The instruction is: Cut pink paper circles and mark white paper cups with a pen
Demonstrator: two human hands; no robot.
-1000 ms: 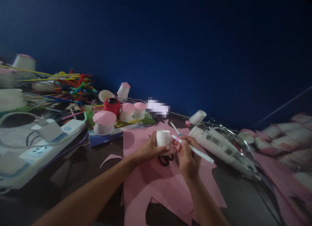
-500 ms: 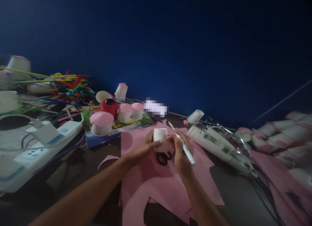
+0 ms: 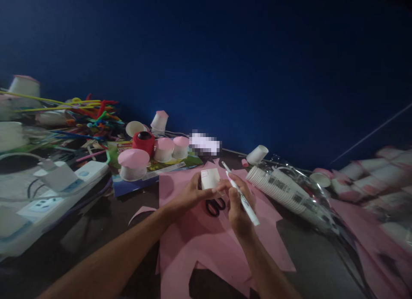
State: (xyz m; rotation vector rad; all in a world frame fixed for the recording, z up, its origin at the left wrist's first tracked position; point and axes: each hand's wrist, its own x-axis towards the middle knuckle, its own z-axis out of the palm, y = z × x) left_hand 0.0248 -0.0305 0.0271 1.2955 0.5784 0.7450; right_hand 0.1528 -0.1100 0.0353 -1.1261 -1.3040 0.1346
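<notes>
Apparently the step in hand is marking the small white cup (image 3: 211, 178), which bears a pinkish outline; the left hand (image 3: 195, 189) grips it above the far edge of the pink paper (image 3: 186, 251). The right hand (image 3: 240, 204) grasps a white marker (image 3: 245, 202), fingertips close by. Another stroke would call for a steady cup and the tip against bare wall.

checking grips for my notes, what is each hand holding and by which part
The left hand holds a white cup by its side, thumb across the lower front. The right hand holds a white marker by its barrel.
</notes>
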